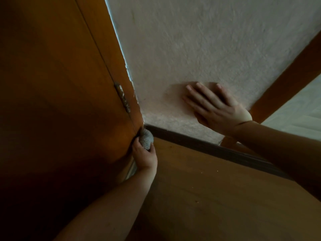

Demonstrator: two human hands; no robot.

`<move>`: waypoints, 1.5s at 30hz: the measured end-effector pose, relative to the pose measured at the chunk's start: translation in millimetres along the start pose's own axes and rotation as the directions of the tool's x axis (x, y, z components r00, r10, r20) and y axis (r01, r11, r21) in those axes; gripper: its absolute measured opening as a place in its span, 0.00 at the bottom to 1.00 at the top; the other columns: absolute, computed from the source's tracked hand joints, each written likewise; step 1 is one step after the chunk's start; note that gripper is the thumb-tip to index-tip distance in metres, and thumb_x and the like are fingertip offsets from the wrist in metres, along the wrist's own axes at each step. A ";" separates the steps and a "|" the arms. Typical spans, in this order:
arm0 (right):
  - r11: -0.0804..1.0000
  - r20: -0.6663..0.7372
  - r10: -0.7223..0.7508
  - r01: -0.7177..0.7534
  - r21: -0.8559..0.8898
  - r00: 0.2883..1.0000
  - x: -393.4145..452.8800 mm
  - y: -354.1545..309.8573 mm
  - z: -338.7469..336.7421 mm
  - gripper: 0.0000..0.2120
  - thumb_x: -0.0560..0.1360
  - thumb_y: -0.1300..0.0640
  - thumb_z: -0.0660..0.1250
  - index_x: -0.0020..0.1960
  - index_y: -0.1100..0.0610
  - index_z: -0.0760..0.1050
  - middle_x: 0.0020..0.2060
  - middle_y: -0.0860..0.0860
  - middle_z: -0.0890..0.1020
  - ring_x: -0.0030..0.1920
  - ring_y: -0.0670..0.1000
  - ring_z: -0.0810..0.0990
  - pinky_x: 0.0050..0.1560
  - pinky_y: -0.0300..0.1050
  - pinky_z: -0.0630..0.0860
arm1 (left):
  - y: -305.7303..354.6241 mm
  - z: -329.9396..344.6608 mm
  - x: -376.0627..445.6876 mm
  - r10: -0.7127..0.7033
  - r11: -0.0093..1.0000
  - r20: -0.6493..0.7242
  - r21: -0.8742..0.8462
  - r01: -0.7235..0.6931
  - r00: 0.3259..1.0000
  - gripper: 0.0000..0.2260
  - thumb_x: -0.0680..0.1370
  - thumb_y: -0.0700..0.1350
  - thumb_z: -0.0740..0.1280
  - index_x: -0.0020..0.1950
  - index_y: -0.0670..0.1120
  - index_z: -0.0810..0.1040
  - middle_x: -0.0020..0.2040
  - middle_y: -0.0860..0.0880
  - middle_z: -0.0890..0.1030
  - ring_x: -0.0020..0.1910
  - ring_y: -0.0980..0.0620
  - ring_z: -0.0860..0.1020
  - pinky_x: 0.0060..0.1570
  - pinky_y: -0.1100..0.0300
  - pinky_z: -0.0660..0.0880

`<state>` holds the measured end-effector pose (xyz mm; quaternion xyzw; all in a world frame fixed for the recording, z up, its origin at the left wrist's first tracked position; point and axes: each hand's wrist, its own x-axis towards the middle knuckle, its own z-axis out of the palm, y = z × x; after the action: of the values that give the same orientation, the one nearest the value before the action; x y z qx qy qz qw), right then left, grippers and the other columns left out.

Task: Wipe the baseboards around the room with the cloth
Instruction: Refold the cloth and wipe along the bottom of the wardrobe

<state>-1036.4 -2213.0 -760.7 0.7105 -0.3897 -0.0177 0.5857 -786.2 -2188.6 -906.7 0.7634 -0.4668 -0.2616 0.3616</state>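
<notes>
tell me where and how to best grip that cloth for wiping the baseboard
Grip the cloth as the left hand does: bunched into a ball, held by its rear half from the floor side, fingers wrapped around it. That leaves the rounded front free to press into the corner where the dark baseboard meets the door frame.

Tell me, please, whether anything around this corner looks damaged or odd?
Yes: the wall edge beside the door frame looks chipped and ragged just above the baseboard, and the hinge looks paint-spattered or corroded.
</notes>
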 end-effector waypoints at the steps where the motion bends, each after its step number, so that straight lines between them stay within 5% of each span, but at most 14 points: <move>1: 1.000 0.001 -0.001 0.001 -0.007 1.000 -0.1 0.1 0.0 0.32 0.82 0.41 0.51 0.81 0.56 0.52 0.81 0.58 0.52 0.80 0.58 0.50 0.78 0.61 0.42 | 0.8 0.8 1.3 -0.016 1.000 0.000 -0.010 0.016 1.000 0.26 0.77 0.45 0.72 0.72 0.43 0.69 0.70 0.42 0.73 0.68 0.43 0.73 0.64 0.50 0.73; 8: 1.000 0.004 0.000 0.000 -0.004 1.000 1.2 0.5 0.3 0.34 0.81 0.41 0.52 0.81 0.56 0.51 0.81 0.58 0.51 0.80 0.58 0.50 0.78 0.61 0.41 | 29.2 25.2 17.8 -0.147 0.982 -0.002 -0.116 0.146 0.989 0.25 0.76 0.42 0.72 0.73 0.46 0.72 0.71 0.45 0.73 0.71 0.44 0.71 0.69 0.50 0.70; 15: 0.997 0.041 -0.029 0.026 0.066 0.999 2.5 9.4 -14.0 0.34 0.81 0.43 0.53 0.82 0.57 0.50 0.80 0.56 0.55 0.79 0.55 0.56 0.77 0.59 0.44 | 46.3 47.4 -21.0 -0.130 0.984 0.074 -0.111 0.138 0.989 0.25 0.76 0.43 0.73 0.72 0.49 0.71 0.71 0.47 0.71 0.69 0.45 0.72 0.64 0.52 0.73; 21: 0.986 0.154 -0.075 0.050 0.161 0.985 0.1 16.9 -34.5 0.30 0.83 0.49 0.49 0.82 0.56 0.47 0.81 0.55 0.52 0.80 0.55 0.51 0.78 0.55 0.46 | 47.4 65.5 -64.1 -0.066 0.986 0.182 -0.142 0.092 0.981 0.26 0.76 0.44 0.73 0.72 0.49 0.70 0.71 0.48 0.71 0.69 0.45 0.73 0.64 0.52 0.74; 41: 0.928 0.437 0.089 -0.234 0.290 0.895 -110.8 60.0 -92.8 0.30 0.82 0.50 0.55 0.81 0.56 0.51 0.80 0.57 0.54 0.80 0.56 0.52 0.79 0.54 0.49 | 62.8 113.9 -133.9 -0.071 0.994 0.286 -0.065 0.093 0.956 0.31 0.76 0.44 0.73 0.77 0.47 0.63 0.73 0.45 0.66 0.69 0.40 0.71 0.61 0.48 0.76; 45: 0.893 0.474 0.099 -0.288 0.345 0.875 -135.3 62.4 -107.1 0.27 0.84 0.49 0.48 0.81 0.56 0.53 0.80 0.57 0.55 0.80 0.56 0.52 0.79 0.54 0.49 | 68.5 122.6 -158.8 -0.023 0.997 0.346 -0.067 0.049 0.938 0.30 0.76 0.44 0.73 0.75 0.48 0.65 0.72 0.45 0.67 0.69 0.41 0.72 0.61 0.48 0.76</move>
<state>-1112.2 -2048.3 -732.7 0.7492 -0.5787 -0.0383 0.3199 -980.3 -2103.9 -916.0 0.7002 -0.4987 -0.4153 0.2976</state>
